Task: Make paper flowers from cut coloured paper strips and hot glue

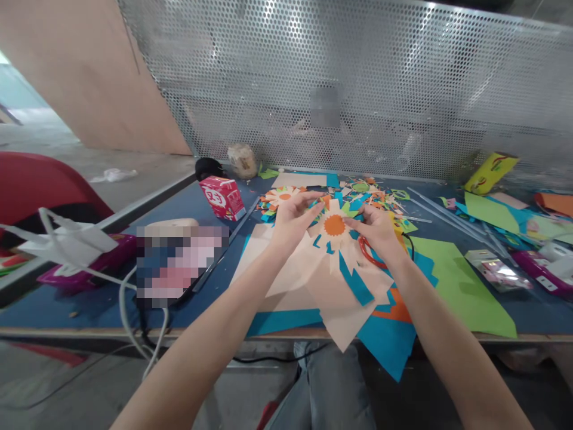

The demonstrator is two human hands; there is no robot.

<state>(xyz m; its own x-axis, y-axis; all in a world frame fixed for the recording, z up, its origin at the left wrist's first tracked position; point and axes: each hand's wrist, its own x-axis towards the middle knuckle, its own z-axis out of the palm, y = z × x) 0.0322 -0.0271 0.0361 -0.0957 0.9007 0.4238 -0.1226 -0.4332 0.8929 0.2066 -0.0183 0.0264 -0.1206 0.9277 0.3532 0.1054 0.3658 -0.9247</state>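
A cream paper flower (323,230) with a jagged orange centre is held up over the sheets in front of me. My left hand (293,218) is closed at its upper left edge, thumb and fingers pinched together there. On the other side, my right hand (378,230) pinches the flower's right edge. Below the right hand shows a red loop handle (370,255), its other end hidden. Blue paper strips (356,285) and cream paper sheets (286,289) lie under the flower. A second cream flower (282,196) with an orange centre rests beyond my left hand.
Colourful paper scraps (358,190) are heaped at the back. A red box (222,198) stands left, near a purple-edged container (85,263) and white cables (125,304). Green paper (461,286) lies right, with a yellow box (491,173) farther back. A perforated metal panel (380,89) borders the table.
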